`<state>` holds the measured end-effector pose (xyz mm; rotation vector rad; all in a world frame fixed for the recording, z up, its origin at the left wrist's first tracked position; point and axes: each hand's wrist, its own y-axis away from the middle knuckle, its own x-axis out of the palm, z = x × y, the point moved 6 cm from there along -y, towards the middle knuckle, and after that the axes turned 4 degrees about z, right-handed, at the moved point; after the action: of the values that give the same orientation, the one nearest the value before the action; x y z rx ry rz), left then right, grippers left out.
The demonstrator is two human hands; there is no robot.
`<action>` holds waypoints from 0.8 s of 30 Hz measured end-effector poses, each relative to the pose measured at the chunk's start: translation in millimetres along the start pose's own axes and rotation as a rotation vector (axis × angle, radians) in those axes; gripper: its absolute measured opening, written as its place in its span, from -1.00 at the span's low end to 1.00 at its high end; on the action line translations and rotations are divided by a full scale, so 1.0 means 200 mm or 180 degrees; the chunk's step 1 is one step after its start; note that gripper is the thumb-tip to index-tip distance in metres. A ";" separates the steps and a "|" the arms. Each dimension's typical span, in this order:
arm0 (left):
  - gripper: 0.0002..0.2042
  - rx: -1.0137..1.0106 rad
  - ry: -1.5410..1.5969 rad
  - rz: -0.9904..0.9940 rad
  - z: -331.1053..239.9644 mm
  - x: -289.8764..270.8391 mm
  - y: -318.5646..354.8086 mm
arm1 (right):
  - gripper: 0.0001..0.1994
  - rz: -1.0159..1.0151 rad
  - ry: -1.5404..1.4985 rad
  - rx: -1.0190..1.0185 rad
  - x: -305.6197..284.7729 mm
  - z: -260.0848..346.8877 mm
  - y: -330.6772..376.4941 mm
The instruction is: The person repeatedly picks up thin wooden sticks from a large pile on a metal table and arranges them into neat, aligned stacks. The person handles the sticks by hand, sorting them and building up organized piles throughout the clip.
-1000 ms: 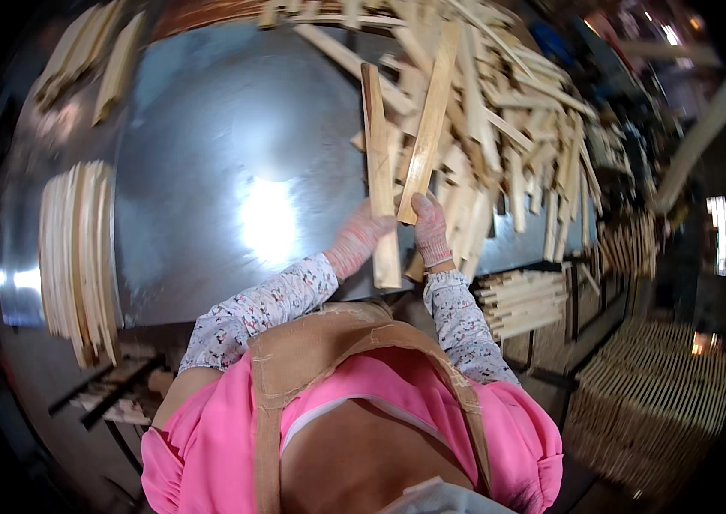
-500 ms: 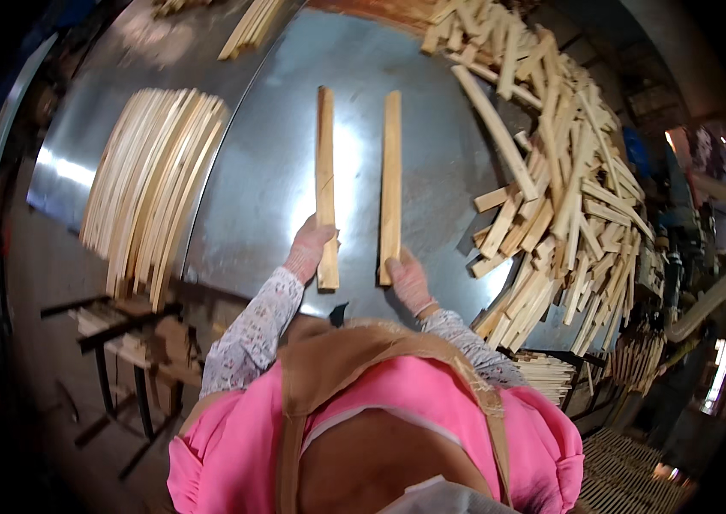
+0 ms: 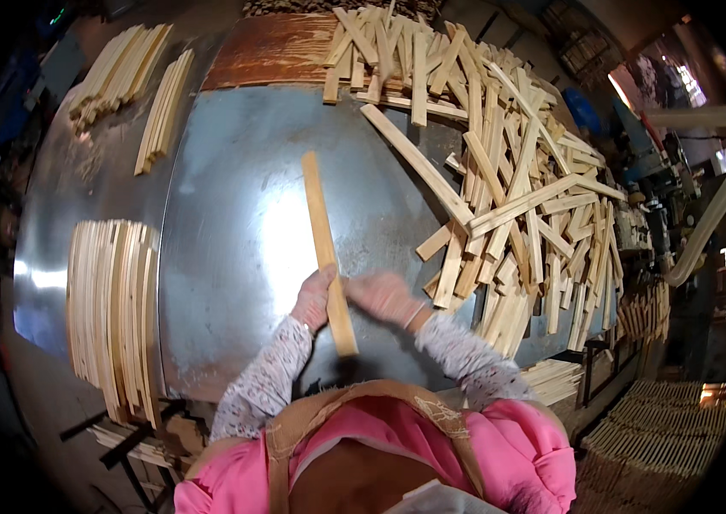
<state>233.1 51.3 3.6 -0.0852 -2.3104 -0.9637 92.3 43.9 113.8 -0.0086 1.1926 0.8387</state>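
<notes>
A single pale wooden slat (image 3: 318, 214) slants lengthwise over the metal tabletop (image 3: 226, 206), its near end toward my body. My left hand (image 3: 314, 300), in a thin light glove, is closed around the slat below its middle. Just to the right of it, my right hand (image 3: 384, 300) reaches in toward the same slat. Motion smears its fingertips, so I cannot tell if they touch or pinch the wood. Whether a second slat lies under this one is also hidden.
A large jumbled pile of slats (image 3: 509, 206) covers the table's right side and far end. Neat rows of slats (image 3: 110, 300) stand on the left panel, with smaller bundles (image 3: 166, 111) beyond. Further right are machinery and a pale hose (image 3: 714, 223).
Earlier each hand held its own slat, side by side. Now one slat shows, tilted, in my left hand; my right hand has come inward beside it. The view has shifted too.
</notes>
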 end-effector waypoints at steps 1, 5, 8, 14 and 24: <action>-0.66 0.0046 -0.0186 -0.0195 0.02 0.00 0.00 | -0.70 -0.0972 0.0501 0.0027 -0.18 -0.19 -0.04; -0.43 0.0201 -0.0271 -0.0187 0.04 0.00 -0.20 | -0.67 -0.2553 0.1072 0.1623 -0.66 -0.91 -0.17; -0.32 0.0053 -0.0251 -0.0127 -0.09 0.13 -0.26 | -0.63 -0.1222 0.0297 0.2198 -0.58 -1.03 -0.37; -0.55 0.0575 0.0136 -0.0415 -0.06 -0.03 -0.64 | -0.53 -0.0940 -0.0731 0.0164 -0.31 -0.57 -0.57; -0.26 0.0112 0.0228 -0.0024 -0.19 0.08 -0.62 | -0.53 -0.3011 -0.1890 0.2132 -1.13 -1.96 -0.88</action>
<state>205.0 -67.0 -43.8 -0.0271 -2.2624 -0.9146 -149.0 -373.3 66.7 0.1965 0.7105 -0.3962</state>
